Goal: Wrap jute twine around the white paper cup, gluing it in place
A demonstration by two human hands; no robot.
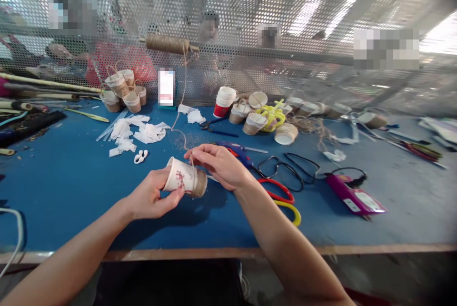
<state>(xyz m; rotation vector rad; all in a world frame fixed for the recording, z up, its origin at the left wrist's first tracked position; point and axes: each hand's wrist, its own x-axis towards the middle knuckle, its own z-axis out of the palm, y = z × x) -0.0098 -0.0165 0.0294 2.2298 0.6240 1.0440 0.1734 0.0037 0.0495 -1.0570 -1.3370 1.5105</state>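
Note:
Tilted on its side above the blue table, a paper cup (182,175) with a reddish print has twine (201,183) wound round its base end. My left hand (155,194) grips the cup, fingers inside the mouth and thumb on the outer wall. At the cup's upper side, my right hand (217,163) pinches the strand of twine (184,139). That strand runs up to a spool of twine (167,44) on a rod at the mesh screen. Just beyond my right hand lies a glue gun (241,155), partly hidden by it.
Scissors with red and yellow handles (294,213) lie by my right forearm. Twine-wrapped cups (110,101) stand back left, with more (253,123) at back centre. White scraps (152,132), pliers (219,130), black cable (285,168) and a purple box (352,194) are on the table.

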